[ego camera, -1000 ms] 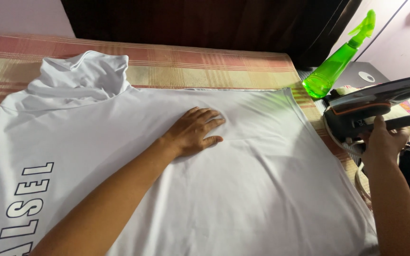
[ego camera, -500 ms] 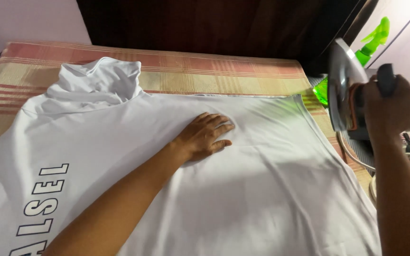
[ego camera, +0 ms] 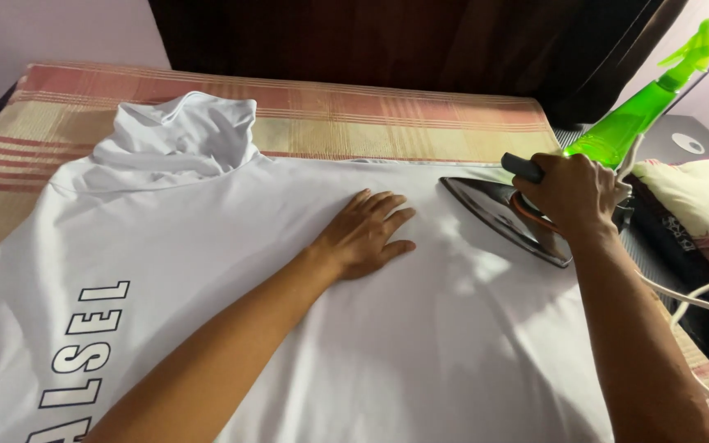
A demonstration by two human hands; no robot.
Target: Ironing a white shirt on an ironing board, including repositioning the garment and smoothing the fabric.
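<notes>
My right hand [ego camera: 572,193] grips the iron [ego camera: 506,217], tilted just right of my left hand [ego camera: 367,234], flat on the white shirt [ego camera: 420,353].

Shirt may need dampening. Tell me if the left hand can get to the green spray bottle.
Probably not easily: the left hand lies flat on the shirt, and the right hand with the iron stands between it and the spray bottle.

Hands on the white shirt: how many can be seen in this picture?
2. The left hand lies flat on the white shirt near its middle. The right hand grips the iron at the shirt's right edge. No other hands show.
</notes>
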